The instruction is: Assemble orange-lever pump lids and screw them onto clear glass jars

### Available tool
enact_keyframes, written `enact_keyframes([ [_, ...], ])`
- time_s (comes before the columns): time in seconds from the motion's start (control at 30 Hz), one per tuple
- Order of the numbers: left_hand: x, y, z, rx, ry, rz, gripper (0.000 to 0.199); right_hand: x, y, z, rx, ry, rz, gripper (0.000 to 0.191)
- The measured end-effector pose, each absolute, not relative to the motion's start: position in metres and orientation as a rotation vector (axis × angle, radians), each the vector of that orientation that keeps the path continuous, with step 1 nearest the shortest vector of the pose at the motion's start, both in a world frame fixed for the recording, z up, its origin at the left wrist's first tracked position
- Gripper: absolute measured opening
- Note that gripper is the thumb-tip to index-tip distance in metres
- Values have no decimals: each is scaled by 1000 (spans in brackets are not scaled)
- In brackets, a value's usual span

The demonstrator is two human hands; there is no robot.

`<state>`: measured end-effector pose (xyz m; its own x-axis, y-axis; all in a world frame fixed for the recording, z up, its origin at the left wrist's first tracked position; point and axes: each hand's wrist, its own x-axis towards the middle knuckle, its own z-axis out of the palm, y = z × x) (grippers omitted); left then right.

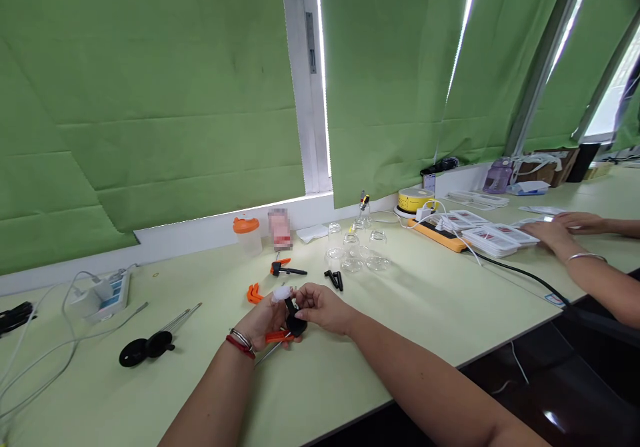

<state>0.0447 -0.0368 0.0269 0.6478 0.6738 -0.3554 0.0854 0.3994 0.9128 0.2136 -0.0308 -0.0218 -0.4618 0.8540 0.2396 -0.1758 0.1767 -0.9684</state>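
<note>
My left hand (265,322) is closed around a black-and-orange assembly (296,326) with a round black part, a translucent white piece on top and a thin metal rod sticking out below. Fingers of my right hand (324,308) pinch the black upper part of that same assembly; my fingers partly hide it. Just beyond my hands lie an orange clip-like part (255,293) and a black-and-orange part (286,269). Short black handles (334,279) rest to their right. Away to the left lie round black parts (145,348) with thin metal rods (180,318).
Several clear glass cups (353,247) stand behind my right hand. Near the wall are an orange-lidded jar (247,236) and a pink packet (280,230). A white power strip (107,297) with cables lies left. A co-worker's hands (555,230) are by white trays (493,239) at right.
</note>
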Motion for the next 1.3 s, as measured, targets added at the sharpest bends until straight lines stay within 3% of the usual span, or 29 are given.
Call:
enact_keyframes([
  [1.1, 43, -38, 27, 1092, 828, 430, 56, 213, -34, -17, -636, -1539, 1474, 36],
  [1.3, 39, -37, 27, 1047, 755, 429, 66, 211, -35, -17, -639, -1531, 1449, 37],
])
